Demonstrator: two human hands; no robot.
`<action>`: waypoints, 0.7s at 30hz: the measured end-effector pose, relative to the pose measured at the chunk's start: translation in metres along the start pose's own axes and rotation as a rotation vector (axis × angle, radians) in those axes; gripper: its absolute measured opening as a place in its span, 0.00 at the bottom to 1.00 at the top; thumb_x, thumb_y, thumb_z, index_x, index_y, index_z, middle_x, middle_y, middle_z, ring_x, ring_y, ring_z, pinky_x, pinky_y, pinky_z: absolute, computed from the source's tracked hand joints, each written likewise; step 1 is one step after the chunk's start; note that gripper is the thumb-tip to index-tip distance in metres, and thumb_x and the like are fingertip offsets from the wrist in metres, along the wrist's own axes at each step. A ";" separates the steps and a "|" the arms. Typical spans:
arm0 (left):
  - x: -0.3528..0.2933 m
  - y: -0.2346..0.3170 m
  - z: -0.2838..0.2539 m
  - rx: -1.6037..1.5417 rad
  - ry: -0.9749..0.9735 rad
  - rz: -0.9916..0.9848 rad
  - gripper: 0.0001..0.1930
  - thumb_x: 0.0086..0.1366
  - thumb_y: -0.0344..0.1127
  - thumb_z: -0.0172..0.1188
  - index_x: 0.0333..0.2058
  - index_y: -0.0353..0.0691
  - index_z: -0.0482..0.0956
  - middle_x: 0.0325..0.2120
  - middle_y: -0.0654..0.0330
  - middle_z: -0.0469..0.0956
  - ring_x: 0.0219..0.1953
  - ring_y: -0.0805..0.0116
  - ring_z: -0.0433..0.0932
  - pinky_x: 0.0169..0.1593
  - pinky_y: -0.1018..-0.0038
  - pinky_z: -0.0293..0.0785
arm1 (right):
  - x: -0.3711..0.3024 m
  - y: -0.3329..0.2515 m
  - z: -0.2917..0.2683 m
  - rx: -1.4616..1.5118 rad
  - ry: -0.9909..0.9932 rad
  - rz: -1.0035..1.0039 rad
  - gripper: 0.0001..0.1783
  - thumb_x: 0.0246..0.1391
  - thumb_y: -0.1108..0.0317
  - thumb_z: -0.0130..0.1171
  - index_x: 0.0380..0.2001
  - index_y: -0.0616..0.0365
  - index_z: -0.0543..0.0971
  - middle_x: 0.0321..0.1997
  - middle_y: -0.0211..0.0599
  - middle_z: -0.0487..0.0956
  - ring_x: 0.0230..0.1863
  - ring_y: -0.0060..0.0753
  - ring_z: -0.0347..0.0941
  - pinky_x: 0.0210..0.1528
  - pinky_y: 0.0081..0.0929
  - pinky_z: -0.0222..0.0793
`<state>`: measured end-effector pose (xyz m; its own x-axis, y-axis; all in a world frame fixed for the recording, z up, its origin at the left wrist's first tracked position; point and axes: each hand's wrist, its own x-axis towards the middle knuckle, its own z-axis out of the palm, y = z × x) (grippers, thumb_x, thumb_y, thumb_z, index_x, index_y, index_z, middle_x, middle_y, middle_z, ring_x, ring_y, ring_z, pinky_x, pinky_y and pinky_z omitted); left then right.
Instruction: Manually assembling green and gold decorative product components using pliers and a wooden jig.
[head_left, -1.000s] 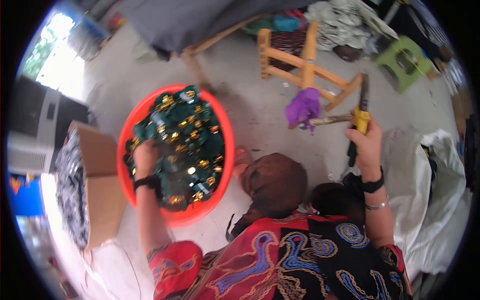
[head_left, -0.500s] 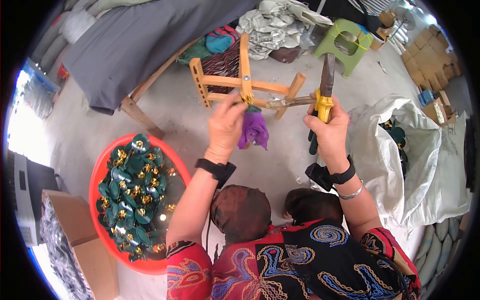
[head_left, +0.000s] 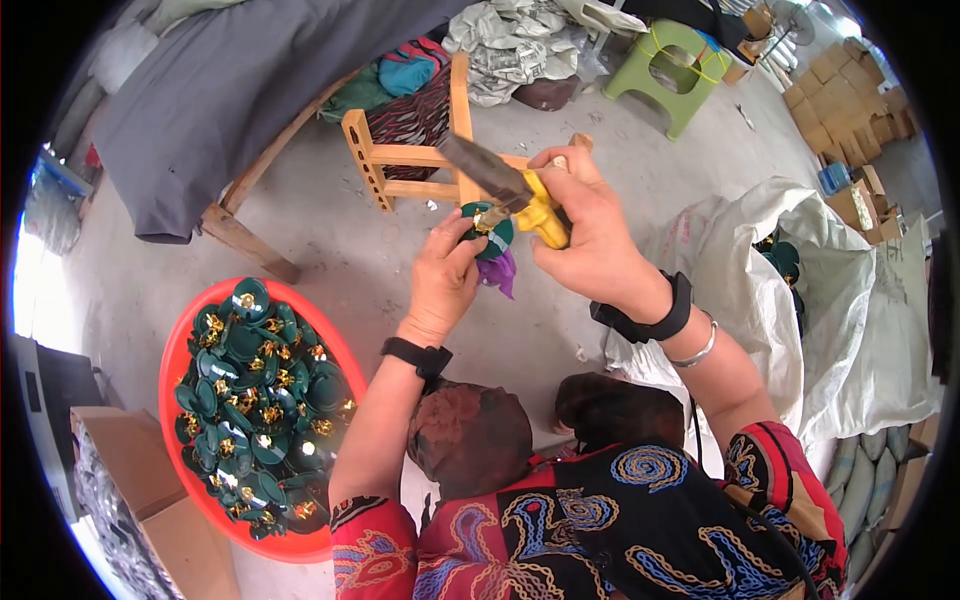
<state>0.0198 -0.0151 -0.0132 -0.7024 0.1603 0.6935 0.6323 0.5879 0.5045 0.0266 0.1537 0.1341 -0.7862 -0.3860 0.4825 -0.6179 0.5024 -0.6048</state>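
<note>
My left hand is closed, its fingertips pinching the edge of a dark green disc with a gold centrepiece. A purple cloth piece hangs beneath the disc. My right hand wraps round a tool with a dark metal head and yellow grips, which looks like pliers. The metal head points up and left, over the disc. A thin stick seen earlier in this hand is mostly hidden now. Just beyond both hands stands a wooden frame.
A red tub at left holds many green discs with gold centres. At right a white sack contains more discs. A green stool, a cloth-covered table and a cardboard box stand around.
My right hand has moved left and turned, bringing the tool close to my left hand. The green disc has tilted, so its face and gold centre show; less of the purple cloth is visible.
</note>
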 end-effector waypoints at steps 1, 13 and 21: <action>0.003 0.003 -0.003 -0.089 0.021 -0.049 0.12 0.45 0.21 0.60 0.30 0.39 0.78 0.39 0.55 0.76 0.48 0.52 0.74 0.46 0.64 0.74 | 0.000 0.000 0.000 -0.039 -0.016 -0.005 0.21 0.31 0.79 0.54 0.37 0.64 0.71 0.43 0.42 0.66 0.40 0.41 0.65 0.42 0.28 0.63; 0.026 0.009 0.015 -0.120 -0.004 -0.234 0.12 0.53 0.37 0.64 0.34 0.37 0.80 0.28 0.60 0.79 0.39 0.61 0.71 0.42 0.65 0.61 | 0.026 -0.025 -0.038 -0.164 -0.153 -0.152 0.24 0.33 0.78 0.57 0.40 0.63 0.71 0.40 0.41 0.71 0.38 0.39 0.70 0.39 0.27 0.66; 0.040 0.019 0.010 -0.158 0.048 -0.153 0.08 0.52 0.33 0.65 0.26 0.35 0.76 0.23 0.56 0.76 0.33 0.54 0.71 0.38 0.65 0.67 | 0.020 -0.052 -0.083 -0.439 0.472 -0.167 0.22 0.35 0.77 0.59 0.41 0.61 0.71 0.31 0.42 0.77 0.28 0.43 0.75 0.31 0.30 0.70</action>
<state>0.0004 0.0099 0.0191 -0.7803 0.0385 0.6242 0.5654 0.4701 0.6777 0.0440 0.1841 0.2273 -0.5306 -0.1558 0.8332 -0.5911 0.7725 -0.2320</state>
